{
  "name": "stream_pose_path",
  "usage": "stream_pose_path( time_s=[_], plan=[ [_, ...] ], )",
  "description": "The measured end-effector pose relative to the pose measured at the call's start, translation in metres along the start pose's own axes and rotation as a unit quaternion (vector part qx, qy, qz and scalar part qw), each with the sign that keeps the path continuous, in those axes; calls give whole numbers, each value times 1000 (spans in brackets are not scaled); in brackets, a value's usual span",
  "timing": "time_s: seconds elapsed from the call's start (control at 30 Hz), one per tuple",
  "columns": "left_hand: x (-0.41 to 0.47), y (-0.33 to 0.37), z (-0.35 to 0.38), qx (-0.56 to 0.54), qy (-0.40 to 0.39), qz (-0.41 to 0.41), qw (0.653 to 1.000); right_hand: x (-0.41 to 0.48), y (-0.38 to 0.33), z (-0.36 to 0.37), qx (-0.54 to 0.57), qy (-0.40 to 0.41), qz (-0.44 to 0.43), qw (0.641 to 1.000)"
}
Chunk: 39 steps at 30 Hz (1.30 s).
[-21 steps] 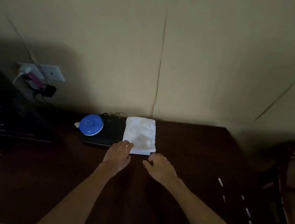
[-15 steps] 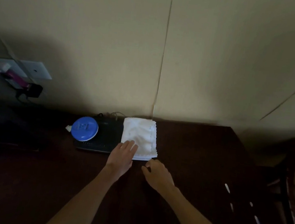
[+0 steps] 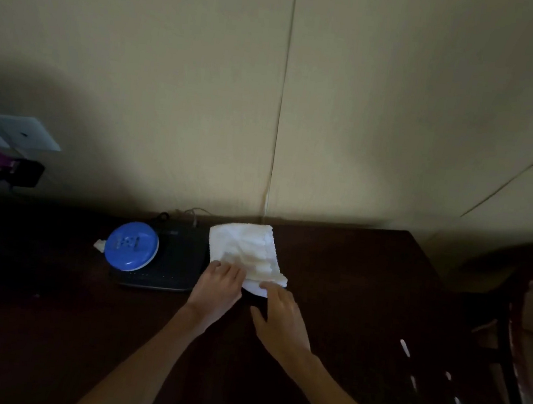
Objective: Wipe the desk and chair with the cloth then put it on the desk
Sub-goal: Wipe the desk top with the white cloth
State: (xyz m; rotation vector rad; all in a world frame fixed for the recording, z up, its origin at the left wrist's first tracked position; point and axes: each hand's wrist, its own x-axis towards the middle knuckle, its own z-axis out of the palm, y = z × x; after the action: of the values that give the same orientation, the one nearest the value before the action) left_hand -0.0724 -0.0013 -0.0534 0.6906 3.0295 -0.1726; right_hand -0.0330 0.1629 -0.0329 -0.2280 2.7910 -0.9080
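A white folded cloth [image 3: 246, 249] lies on the dark wooden desk [image 3: 349, 279] near the wall, partly over a black flat device. My left hand [image 3: 219, 285] has its fingers on the cloth's near left corner, which looks lifted and rumpled. My right hand [image 3: 279, 317] touches the cloth's near right edge with its fingertips, fingers spread. The dark chair [image 3: 509, 349] stands at the right edge of the view, beside the desk.
A round blue lidded container [image 3: 131, 245] rests on a black flat device [image 3: 163, 266] left of the cloth, with cables behind it. A wall socket plate [image 3: 28, 135] with plugs sits at far left. The wall runs right behind the desk.
Both hands have moved forward onto the cloth's near edge. The cloth, flat before, is now rumpled and pulled toward me at its near corners.
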Motion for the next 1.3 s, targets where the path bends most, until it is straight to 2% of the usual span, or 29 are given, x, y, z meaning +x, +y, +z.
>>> stream_pose_path(
  time_s=[0.1, 0.2, 0.37, 0.43, 0.6, 0.67, 0.77, 0.87, 1.03, 1.13, 1.23, 1.3],
  plan=[
    [9, 12, -23, -14, 21, 59, 998, 11, -4, -21, -55, -4, -67, 996],
    [15, 31, -50, -5, 66, 99, 993, 18, -2, -43, -129, -12, -99, 987],
    [16, 85, -72, -126, 142, 83, 978, 9, 41, -82, -114, 25, -80, 990],
    [11, 116, -72, -169, 153, 77, 971, -2, 72, -96, -134, 47, -109, 984],
    [3, 196, -59, -243, 162, -1, 956, -23, 150, -144, -207, 90, -165, 960],
    [3, 225, -53, -236, 153, -53, 958, -28, 178, -171, -213, 122, -174, 953],
    [7, 261, -41, -226, 98, -117, 962, -30, 219, -211, -232, 115, -181, 949],
    [10, 288, -23, -219, 13, -144, 965, -28, 253, -226, -225, 84, -181, 954],
    [11, 303, 2, -219, -84, -213, 948, -37, 289, -191, -198, -28, -135, 970],
    [4, 304, 16, -208, -100, -225, 947, -46, 301, -164, -173, -87, -113, 974],
    [-3, 307, 27, -193, -88, -217, 953, -45, 308, -148, -163, -66, -136, 975],
    [-6, 309, 34, -178, -71, -214, 958, -36, 312, -143, -218, -57, -145, 963]
  ],
)
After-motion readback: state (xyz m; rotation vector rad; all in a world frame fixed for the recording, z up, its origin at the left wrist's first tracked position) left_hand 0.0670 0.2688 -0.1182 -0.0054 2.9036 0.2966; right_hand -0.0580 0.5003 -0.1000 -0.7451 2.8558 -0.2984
